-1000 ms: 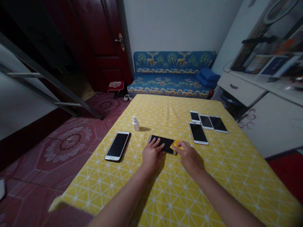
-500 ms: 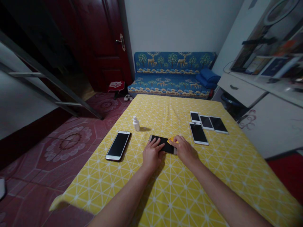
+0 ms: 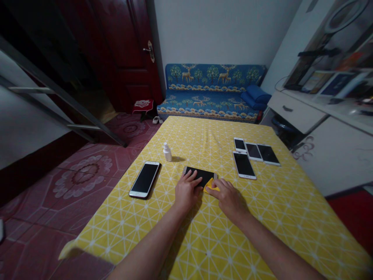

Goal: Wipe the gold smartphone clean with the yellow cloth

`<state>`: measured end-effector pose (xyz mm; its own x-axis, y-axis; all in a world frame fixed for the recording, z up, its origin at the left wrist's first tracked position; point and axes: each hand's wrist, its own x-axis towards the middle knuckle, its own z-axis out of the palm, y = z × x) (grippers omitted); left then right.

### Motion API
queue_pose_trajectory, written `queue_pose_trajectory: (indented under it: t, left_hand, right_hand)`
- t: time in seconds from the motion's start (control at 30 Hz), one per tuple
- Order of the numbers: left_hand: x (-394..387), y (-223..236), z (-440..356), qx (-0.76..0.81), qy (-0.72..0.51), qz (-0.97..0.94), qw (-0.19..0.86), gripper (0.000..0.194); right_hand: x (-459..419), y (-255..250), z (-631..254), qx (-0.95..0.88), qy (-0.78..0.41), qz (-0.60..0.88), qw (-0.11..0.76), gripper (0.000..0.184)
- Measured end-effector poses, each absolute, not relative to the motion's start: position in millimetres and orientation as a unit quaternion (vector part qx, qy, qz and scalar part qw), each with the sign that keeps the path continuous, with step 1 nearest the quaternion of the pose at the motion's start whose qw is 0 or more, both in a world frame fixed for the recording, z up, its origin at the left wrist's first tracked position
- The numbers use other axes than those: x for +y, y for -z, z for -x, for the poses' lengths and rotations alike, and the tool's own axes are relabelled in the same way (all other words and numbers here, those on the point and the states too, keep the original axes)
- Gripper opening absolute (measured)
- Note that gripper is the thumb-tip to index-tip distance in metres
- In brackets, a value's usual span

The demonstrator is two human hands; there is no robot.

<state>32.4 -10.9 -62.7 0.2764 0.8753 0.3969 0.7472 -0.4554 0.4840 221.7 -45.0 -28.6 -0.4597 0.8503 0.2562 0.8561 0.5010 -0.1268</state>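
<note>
A smartphone (image 3: 205,175) with a dark screen and a gold-coloured end lies flat on the yellow tablecloth, turned sideways. Across its left part rests my left hand (image 3: 187,188), fingers spread on the screen and thumb by the near edge. Pinched in my right hand (image 3: 227,194) is a small yellow cloth (image 3: 210,186), which touches the phone's near edge towards its right end. My right palm hides part of the cloth. To the left lies a white-framed smartphone (image 3: 145,179); a small white bottle (image 3: 167,152) stands upright behind the two phones.
Several white-framed phones lie on the right, among them a near one (image 3: 244,165) and a far right one (image 3: 268,154). The yellow-clothed table (image 3: 204,132) reaches back towards a blue patterned sofa (image 3: 201,102). A white cabinet (image 3: 340,151) stands to the right.
My right hand has drawn the yellow cloth towards me, from the screen's right part to the phone's near edge. My left hand and the phone stay in place.
</note>
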Motion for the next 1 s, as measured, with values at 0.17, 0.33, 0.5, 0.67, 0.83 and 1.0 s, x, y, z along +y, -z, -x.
queue_pose_trajectory:
  t: [0.17, 0.33, 0.5, 0.67, 0.83, 1.0]
  left_hand:
    - [-10, 63, -31, 0.509, -0.318, -0.792, 0.114, 0.039]
    - [-10, 63, -31, 0.521, -0.321, -0.78, 0.132, 0.057]
    - [-9, 64, -31, 0.534, -0.317, -0.772, 0.139, 0.063]
    - [-9, 63, -31, 0.533, -0.319, -0.771, 0.14, 0.063]
    - [-11, 61, -32, 0.536, -0.324, -0.767, 0.14, 0.063]
    - [-8, 64, -28, 0.515, -0.354, -0.763, 0.164, 0.055]
  right_hand:
    - [-21, 26, -217, -0.836, 0.008, 0.53, 0.143, 0.039]
    - [5, 25, -213, -0.822, -0.005, 0.553, 0.139, 0.036]
    - [18, 25, -207, -0.816, -0.01, 0.562, 0.137, 0.039]
    - [1, 26, -203, -0.824, -0.02, 0.545, 0.151, 0.033]
    - [-26, 32, -206, -0.833, -0.035, 0.517, 0.194, 0.043]
    - [-33, 38, -207, -0.813, -0.044, 0.516, 0.266, 0.038]
